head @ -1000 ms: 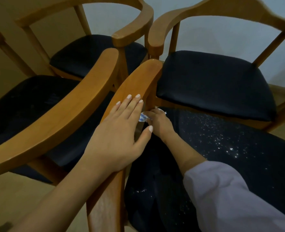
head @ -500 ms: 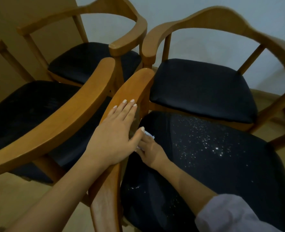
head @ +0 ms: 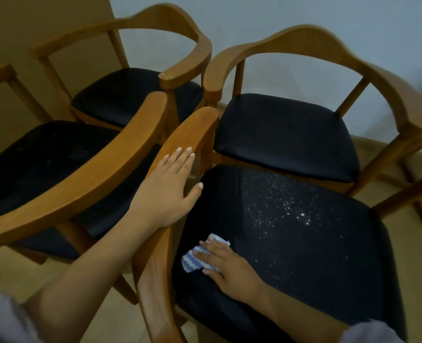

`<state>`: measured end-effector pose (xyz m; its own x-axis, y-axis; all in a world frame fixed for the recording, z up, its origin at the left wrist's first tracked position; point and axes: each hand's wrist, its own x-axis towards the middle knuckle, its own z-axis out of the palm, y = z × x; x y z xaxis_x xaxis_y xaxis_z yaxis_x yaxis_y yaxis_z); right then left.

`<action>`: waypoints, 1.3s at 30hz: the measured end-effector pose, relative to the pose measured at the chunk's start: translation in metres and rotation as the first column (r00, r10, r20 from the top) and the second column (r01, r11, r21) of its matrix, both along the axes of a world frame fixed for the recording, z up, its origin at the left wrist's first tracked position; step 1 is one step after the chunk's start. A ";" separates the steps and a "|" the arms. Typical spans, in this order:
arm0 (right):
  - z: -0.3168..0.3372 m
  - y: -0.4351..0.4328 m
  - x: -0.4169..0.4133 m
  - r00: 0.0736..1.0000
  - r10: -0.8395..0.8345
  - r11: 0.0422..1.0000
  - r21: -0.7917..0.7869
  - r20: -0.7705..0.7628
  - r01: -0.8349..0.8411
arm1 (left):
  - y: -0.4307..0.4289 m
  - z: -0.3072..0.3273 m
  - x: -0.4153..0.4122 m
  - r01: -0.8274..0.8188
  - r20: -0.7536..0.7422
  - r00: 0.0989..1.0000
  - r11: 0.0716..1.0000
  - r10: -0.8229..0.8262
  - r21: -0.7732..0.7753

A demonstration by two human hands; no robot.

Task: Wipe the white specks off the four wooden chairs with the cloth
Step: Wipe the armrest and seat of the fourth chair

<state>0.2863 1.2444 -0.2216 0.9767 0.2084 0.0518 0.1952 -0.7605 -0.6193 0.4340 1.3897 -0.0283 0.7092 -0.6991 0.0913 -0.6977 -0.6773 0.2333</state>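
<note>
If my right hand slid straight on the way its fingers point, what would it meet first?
Likely the near chair's wooden armrest; the right hand, flat on the cloth, points left across the seat toward it.

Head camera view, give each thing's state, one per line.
Black padded seat of the nearest chair: dusted with white specks.
Blue-and-white patterned cloth: flat on that seat, under the right hand.
Right hand: fingers straight, pressing the cloth.
Left hand: flat on the wooden armrest.
Far right black seat: no specks visible.
</note>
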 end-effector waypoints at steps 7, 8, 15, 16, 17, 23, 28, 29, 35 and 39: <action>-0.003 -0.007 -0.028 0.996 0.076 0.997 -0.035 0.041 -0.074 | 0.000 0.000 0.000 -0.014 0.008 1.000 1.000 0.014 0.004; -0.006 -0.006 -0.026 0.993 0.083 0.995 -0.064 0.083 -0.077 | -0.001 0.000 0.000 -0.011 0.010 1.000 1.000 0.011 0.002; -0.014 0.008 -0.002 0.970 0.123 0.985 -0.141 0.209 -0.095 | -0.001 -0.002 0.002 -0.014 0.023 1.000 1.000 0.014 0.007; -0.014 0.013 0.004 0.970 0.124 0.987 -0.123 0.209 -0.100 | -0.001 -0.001 0.002 -0.011 0.014 1.000 1.000 0.011 0.004; -0.013 0.018 0.010 0.973 0.122 0.989 -0.102 0.197 -0.103 | -0.001 -0.001 0.002 -0.008 0.003 1.000 1.000 0.008 0.003; -0.007 0.037 0.041 0.986 0.129 0.988 -0.101 0.104 -0.118 | -0.001 0.004 0.000 -0.010 -0.022 1.000 0.999 0.011 0.032; -0.003 0.033 0.035 0.989 0.125 0.990 -0.068 0.075 -0.120 | -0.001 0.007 -0.001 -0.008 -0.032 0.999 0.999 0.010 0.043; 0.000 0.031 0.033 0.989 0.135 0.989 -0.068 0.062 -0.130 | -0.001 0.007 -0.002 -0.008 -0.036 0.999 0.999 0.009 0.042; 0.009 0.017 0.004 0.981 0.192 0.978 -0.081 0.015 -0.191 | -0.002 0.011 -0.005 -0.016 -0.073 0.997 0.998 0.021 0.059; 0.009 0.000 -0.029 0.977 0.215 0.975 -0.048 -0.015 -0.215 | -0.002 0.012 -0.005 -0.014 -0.071 0.997 0.997 0.020 0.073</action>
